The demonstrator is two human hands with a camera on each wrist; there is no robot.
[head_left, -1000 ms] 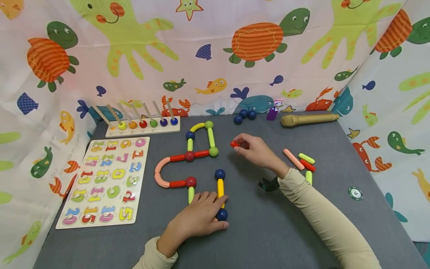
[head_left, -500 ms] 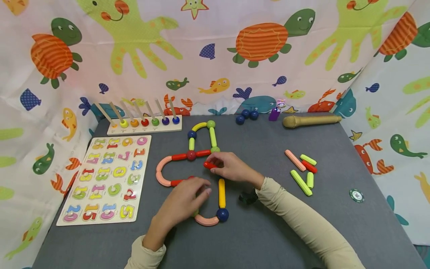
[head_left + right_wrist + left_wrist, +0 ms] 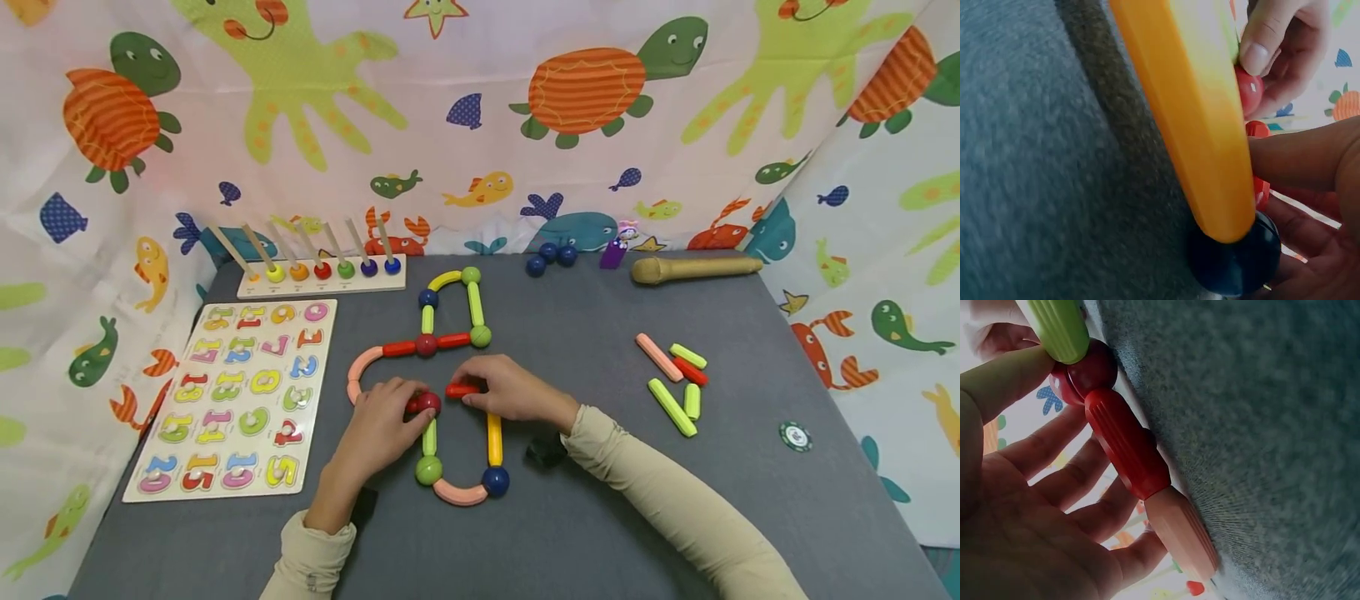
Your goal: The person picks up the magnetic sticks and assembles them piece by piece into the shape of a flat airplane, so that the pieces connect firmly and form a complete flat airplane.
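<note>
1. Nearest, a pink curved rod (image 3: 459, 493) closes the loop between a green ball (image 3: 428, 470) and a blue ball (image 3: 496, 480) on the grey worktop (image 3: 600, 517).
2. The left hand (image 3: 382, 425) pinches the red ball (image 3: 428, 403); its grip is clamped there.
3. The right hand (image 3: 510, 390) pinches the red rod (image 3: 462, 389), which lies flat with its long axis left-right, one end pointing at that ball.
4. Risk, as I judge it: a sideways nudge could pull the yellow rod (image 3: 494, 438) loose and open the loop.
5. Farther off lie spare sticks (image 3: 678, 379) and a number puzzle (image 3: 232, 400).
</note>
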